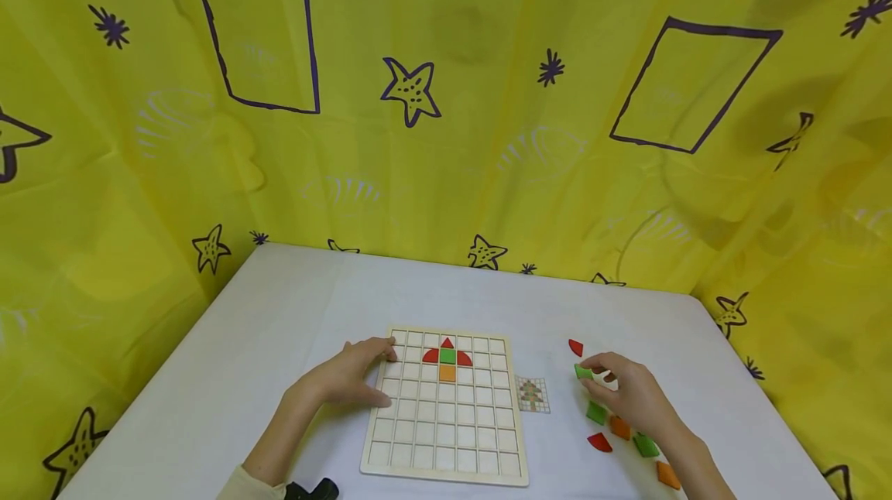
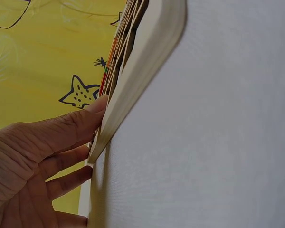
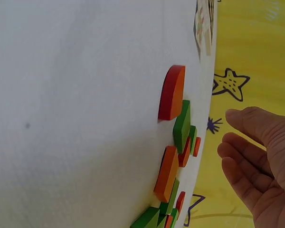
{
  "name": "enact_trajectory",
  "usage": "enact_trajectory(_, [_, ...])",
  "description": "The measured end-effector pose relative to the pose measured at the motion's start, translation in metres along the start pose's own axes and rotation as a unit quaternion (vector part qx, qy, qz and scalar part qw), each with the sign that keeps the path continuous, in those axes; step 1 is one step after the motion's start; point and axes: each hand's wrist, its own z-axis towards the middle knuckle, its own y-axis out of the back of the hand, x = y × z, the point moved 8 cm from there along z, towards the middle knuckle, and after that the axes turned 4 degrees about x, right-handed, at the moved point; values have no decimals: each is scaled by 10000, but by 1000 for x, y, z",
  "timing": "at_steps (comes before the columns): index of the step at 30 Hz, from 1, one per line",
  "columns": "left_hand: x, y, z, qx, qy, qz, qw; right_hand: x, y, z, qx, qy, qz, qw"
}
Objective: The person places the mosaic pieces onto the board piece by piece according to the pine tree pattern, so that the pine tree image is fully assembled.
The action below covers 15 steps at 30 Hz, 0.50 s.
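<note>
My left hand [image 1: 354, 374] rests at the left edge of a pale wooden grid board [image 1: 446, 478], thumb and fingers spread apart along its rim. Seen from the left wrist, the thumb [image 2: 92, 114] touches the rim. On the board, a red triangle [image 1: 447, 343] tops a green square [image 1: 447, 356] flanked by red quarter-circles, with an orange square [image 1: 447, 373] below. Over on the right, my right hand [image 1: 627, 388] hovers with fingers loosely bent and overlaps a green tile [image 1: 581, 371] in the head view. Its fingers [image 3: 242, 154] show nothing between them in the right wrist view.
A small pattern card [image 1: 533, 395] lies against the board's right side. Around the right hand are loose tiles: a far red quarter-circle [image 1: 575, 347], a nearer red one [image 1: 600, 442], green and orange ones [image 1: 620, 427]. A black object [image 1: 313, 491] sits by the left forearm. A yellow curtain [image 1: 446, 175] surrounds the white table.
</note>
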Motion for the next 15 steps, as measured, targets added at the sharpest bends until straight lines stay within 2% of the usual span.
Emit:
enact_trajectory(3, [1, -1, 0, 14, 40, -27, 10000, -13, -7, 3, 475, -431, 147, 9978])
enact_trajectory(6, [3, -2, -1, 25, 92, -42, 9999, -22, -12, 7, 738, -657, 189, 9949])
enact_trajectory(15, [4, -2, 0, 15, 123, -38, 9999, -28, -17, 17, 839, -502, 30, 9952])
